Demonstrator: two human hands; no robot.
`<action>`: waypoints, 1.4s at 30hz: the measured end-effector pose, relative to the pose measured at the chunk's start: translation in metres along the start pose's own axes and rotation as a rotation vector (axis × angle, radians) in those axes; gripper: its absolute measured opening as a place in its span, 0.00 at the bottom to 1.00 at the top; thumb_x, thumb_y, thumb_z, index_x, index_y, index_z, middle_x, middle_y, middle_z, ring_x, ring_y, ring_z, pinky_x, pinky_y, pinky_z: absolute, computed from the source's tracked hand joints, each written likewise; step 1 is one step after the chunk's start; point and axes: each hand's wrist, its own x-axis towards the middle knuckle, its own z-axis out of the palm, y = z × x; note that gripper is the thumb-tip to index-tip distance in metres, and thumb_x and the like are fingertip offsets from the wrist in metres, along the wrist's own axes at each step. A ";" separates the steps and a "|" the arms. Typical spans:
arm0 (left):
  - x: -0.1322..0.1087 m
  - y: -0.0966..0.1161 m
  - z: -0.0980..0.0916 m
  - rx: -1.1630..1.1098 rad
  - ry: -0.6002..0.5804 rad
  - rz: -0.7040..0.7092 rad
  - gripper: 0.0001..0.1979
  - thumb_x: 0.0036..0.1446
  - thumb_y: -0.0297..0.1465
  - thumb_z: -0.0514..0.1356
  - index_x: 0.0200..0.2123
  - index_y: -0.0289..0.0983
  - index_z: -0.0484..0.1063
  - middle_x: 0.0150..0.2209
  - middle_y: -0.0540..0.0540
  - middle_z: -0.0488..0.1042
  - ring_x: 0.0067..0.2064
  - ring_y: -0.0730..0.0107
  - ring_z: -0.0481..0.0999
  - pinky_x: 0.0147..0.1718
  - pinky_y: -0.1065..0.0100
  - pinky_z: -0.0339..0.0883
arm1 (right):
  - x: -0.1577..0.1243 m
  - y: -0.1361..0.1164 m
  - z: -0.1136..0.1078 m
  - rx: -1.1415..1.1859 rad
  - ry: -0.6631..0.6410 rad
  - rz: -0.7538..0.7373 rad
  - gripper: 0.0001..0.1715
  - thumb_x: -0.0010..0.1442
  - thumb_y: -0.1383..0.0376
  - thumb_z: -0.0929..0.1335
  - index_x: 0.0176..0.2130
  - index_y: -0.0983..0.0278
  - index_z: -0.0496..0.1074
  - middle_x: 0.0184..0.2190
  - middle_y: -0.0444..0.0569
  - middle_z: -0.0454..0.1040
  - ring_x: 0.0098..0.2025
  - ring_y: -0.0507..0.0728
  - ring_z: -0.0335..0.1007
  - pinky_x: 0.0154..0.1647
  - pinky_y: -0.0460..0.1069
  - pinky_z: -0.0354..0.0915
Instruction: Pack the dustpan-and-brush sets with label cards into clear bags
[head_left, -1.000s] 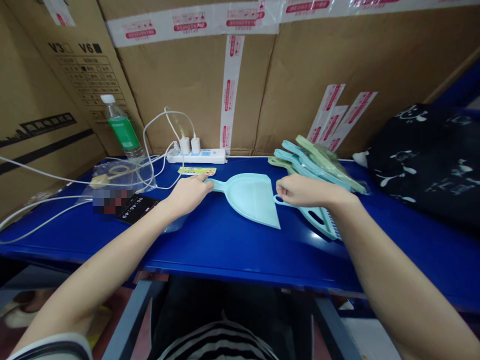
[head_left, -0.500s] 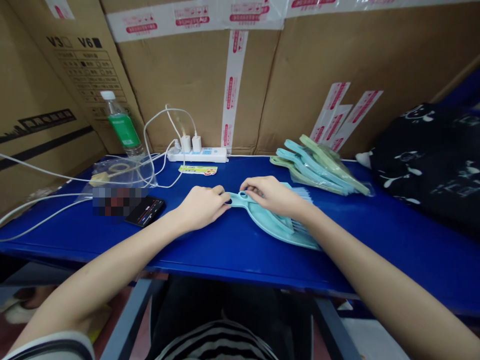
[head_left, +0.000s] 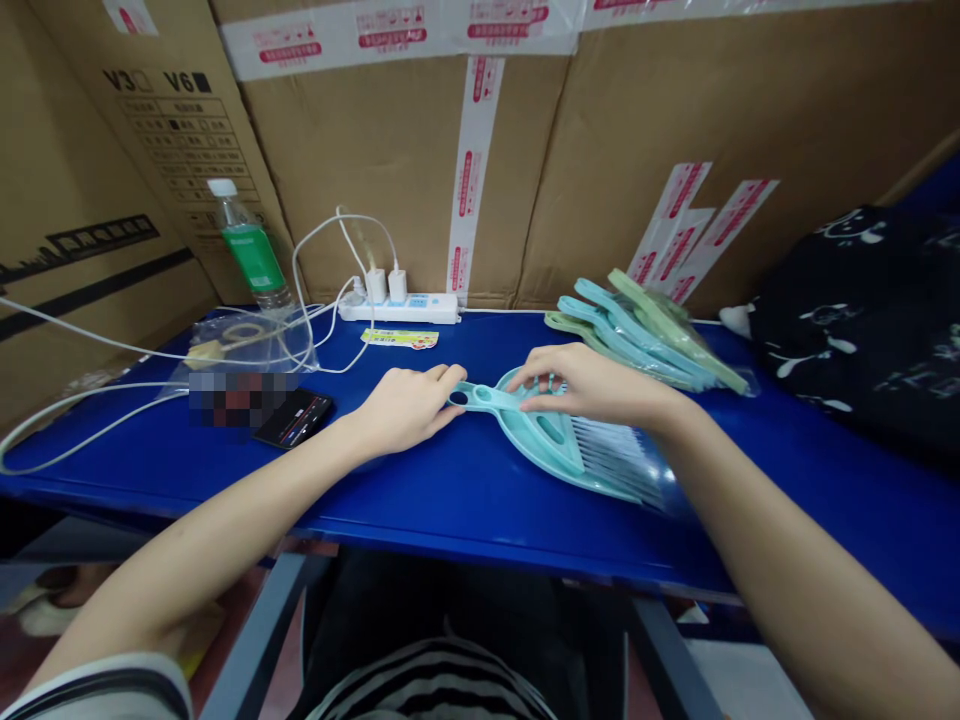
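Observation:
A pale turquoise plastic dustpan lies on the blue table, with a matching brush nested on it, its white-tipped bristles toward the right. My left hand grips the handle ends at their left tip. My right hand rests over the upper part of the dustpan and the brush handle, its fingers curled down onto them. The fingers hide part of the dustpan's rim.
Behind my right hand lies a bagged stack of green and turquoise dustpan sets. A phone, power strip, water bottle and loose white cables sit left. A black bag lies right. Cardboard boxes form the back wall.
The brush, separate from the dustpan a second ago, now lies nested on it with the handles together. The set has turned, and my right hand has slid rightward along it.

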 end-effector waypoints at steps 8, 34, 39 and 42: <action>0.000 -0.001 0.002 0.007 0.005 0.012 0.14 0.64 0.37 0.52 0.50 0.37 0.64 0.43 0.45 0.76 0.35 0.65 0.78 0.28 0.68 0.64 | 0.008 -0.002 0.013 0.053 0.082 0.052 0.05 0.54 0.64 0.70 0.30 0.62 0.78 0.27 0.46 0.74 0.29 0.52 0.67 0.32 0.47 0.61; -0.002 -0.003 0.004 0.054 0.035 0.101 0.20 0.66 0.36 0.50 0.60 0.48 0.63 0.44 0.46 0.73 0.32 0.72 0.75 0.29 0.70 0.66 | -0.017 0.049 -0.019 -0.523 0.583 0.712 0.29 0.62 0.57 0.60 0.56 0.71 0.62 0.48 0.69 0.66 0.51 0.74 0.61 0.45 0.63 0.59; -0.001 -0.004 0.005 0.055 0.033 0.107 0.19 0.66 0.37 0.50 0.58 0.48 0.66 0.44 0.47 0.74 0.33 0.71 0.76 0.28 0.71 0.65 | -0.016 0.071 -0.010 -0.572 0.538 0.644 0.32 0.61 0.56 0.60 0.60 0.70 0.58 0.49 0.69 0.66 0.50 0.75 0.62 0.43 0.63 0.61; -0.001 -0.004 0.006 0.057 0.043 0.111 0.18 0.66 0.37 0.49 0.57 0.47 0.67 0.43 0.47 0.74 0.33 0.72 0.75 0.27 0.72 0.64 | -0.016 0.076 -0.008 -0.644 0.543 0.573 0.30 0.59 0.60 0.61 0.59 0.67 0.60 0.48 0.66 0.69 0.47 0.73 0.64 0.42 0.63 0.61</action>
